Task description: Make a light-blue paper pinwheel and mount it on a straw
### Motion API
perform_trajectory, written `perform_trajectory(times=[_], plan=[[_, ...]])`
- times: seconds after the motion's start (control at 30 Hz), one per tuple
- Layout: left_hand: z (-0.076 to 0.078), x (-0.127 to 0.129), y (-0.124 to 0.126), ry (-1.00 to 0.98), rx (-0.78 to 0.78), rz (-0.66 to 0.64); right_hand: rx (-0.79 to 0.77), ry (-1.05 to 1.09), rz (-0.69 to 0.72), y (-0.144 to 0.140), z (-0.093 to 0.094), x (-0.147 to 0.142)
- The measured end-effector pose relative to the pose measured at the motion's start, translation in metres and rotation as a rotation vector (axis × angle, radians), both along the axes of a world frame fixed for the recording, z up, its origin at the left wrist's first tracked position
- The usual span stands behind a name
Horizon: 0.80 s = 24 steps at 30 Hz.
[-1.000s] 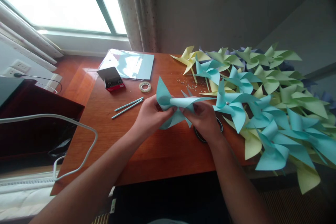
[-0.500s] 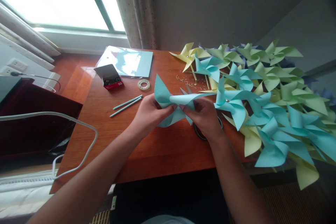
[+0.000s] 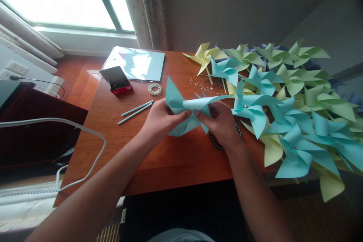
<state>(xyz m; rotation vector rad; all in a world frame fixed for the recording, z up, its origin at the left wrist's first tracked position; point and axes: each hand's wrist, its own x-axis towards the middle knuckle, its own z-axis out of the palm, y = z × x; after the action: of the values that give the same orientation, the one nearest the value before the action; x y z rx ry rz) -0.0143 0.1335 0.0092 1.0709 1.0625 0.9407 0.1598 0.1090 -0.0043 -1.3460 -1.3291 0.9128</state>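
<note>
Blue paper pinwheel [image 3: 184, 111] pinched at centre between left hand [image 3: 160, 121] and right hand [image 3: 221, 123], both closed on it, just above table [image 3: 170, 159] middle; presumably keeps folded tips together. Finished pinwheels [image 3: 283, 102] piled right.

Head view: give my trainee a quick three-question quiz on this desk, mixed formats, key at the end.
1. True or false: both hands grip the blue paper pinwheel above the wooden desk.
2. Which lies nearest the left hand? A) tape roll B) two blue sticks C) red box
3. Fill in: the pile of finished pinwheels lies on the person's ____ side.

Key: 1 true, with the right hand gripping too; 2 B; 3 right.
</note>
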Motion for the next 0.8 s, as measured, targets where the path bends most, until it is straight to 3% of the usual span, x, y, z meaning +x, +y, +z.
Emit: perform_trajectory(times=[0.23,0.47,0.7,0.8], plan=[[0.000,0.000,0.001,-0.017,-0.011,0.014,-0.028,0.024,0.008,0.000,0.001,0.000],[0.003,-0.005,0.002,-0.135,-0.108,-0.007,-0.130,0.374,0.071,-0.001,0.007,0.007],[0.006,-0.005,0.001,-0.238,-0.199,-0.088,-0.183,0.400,0.232,-0.001,0.011,0.004],[0.006,-0.005,0.000,-0.255,-0.211,-0.086,-0.179,0.379,0.232,-0.001,0.010,0.003]])
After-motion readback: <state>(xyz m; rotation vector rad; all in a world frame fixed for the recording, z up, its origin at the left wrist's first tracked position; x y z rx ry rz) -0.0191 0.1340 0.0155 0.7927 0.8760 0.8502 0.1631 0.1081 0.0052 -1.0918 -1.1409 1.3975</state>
